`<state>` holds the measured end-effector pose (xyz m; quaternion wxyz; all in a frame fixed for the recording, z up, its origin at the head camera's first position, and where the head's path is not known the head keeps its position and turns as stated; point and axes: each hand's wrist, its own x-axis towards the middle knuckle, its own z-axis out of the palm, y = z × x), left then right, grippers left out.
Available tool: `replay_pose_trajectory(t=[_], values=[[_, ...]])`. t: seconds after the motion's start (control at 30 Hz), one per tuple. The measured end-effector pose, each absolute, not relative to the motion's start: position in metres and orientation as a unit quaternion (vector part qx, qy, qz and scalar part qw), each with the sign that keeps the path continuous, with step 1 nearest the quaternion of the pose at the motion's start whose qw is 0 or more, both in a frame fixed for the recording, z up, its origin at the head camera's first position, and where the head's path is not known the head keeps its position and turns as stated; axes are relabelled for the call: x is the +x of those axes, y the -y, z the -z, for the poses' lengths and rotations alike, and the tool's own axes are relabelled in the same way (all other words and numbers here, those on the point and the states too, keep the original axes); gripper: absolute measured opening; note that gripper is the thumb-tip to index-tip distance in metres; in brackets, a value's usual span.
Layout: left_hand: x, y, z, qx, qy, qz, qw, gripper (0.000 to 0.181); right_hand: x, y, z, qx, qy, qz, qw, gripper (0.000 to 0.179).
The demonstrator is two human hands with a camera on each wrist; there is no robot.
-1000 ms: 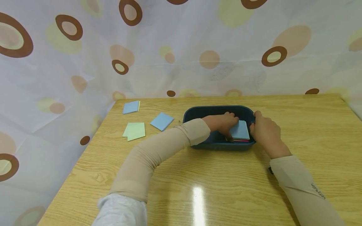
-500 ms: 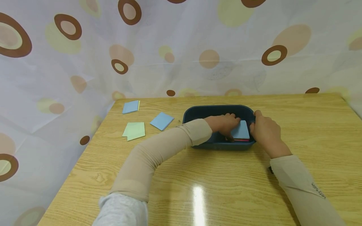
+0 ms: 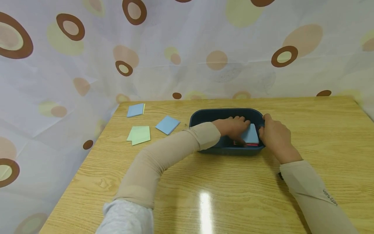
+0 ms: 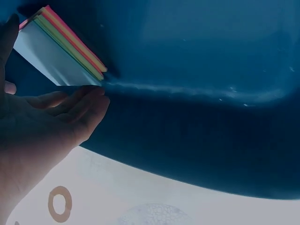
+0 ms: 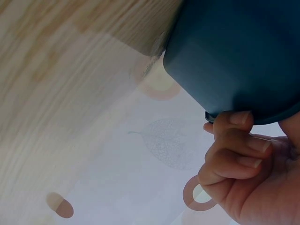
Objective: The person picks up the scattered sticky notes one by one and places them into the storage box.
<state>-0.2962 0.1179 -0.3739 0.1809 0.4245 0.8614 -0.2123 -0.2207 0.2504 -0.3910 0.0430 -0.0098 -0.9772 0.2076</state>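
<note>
A dark blue plastic bin (image 3: pixel 230 150) stands on the wooden table. My right hand (image 3: pixel 276 138) grips its right end, fingers curled over the rim in the right wrist view. Inside the bin, at the right end, lies a stack of square sticky notes (image 3: pixel 251 134), pale blue on top with green, yellow and pink layers (image 4: pixel 75 44) along its edge. My left hand (image 3: pixel 233 126) reaches into the bin and spreads over the stack's left part. Its thumb is at the near side and its nearly straight fingers (image 4: pixel 96 105) lie at the stack's corner.
On the table left of the bin lie a blue sticky-note pad (image 3: pixel 168 125), two overlapping pale green ones (image 3: pixel 141 135), and a blue one (image 3: pixel 135 110) with a yellow edge beneath. A patterned curtain (image 3: pixel 187 48) hangs behind the table (image 3: pixel 181 195).
My left hand has shifted slightly to the right over the stack, covering a little more of it. My right hand keeps its grip on the bin, which has stayed in place.
</note>
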Motion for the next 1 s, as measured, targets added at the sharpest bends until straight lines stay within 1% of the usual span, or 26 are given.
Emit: replay_pose_trajectory(t=[0.17,0.37,0.67,1.0], values=[[-0.294,-0.126,0.373,0.43,-0.859,0.215,0.175,0.089,-0.221,-0.25,0.39,-0.012,0.977,-0.208,0.047,0.04],[-0.295,-0.136,0.376,0.412,-0.872,0.207,0.168,0.083,-0.22,-0.251,0.389,-0.01,0.977,-0.208,0.038,0.041],[-0.298,-0.145,0.384,0.399,-0.885,0.173,0.165,0.079,-0.22,-0.25,0.387,-0.005,0.978,-0.207,0.031,0.041],[-0.295,-0.147,0.384,0.397,-0.89,0.158,0.161,0.078,-0.221,-0.251,0.388,-0.013,0.979,-0.204,0.02,0.041]])
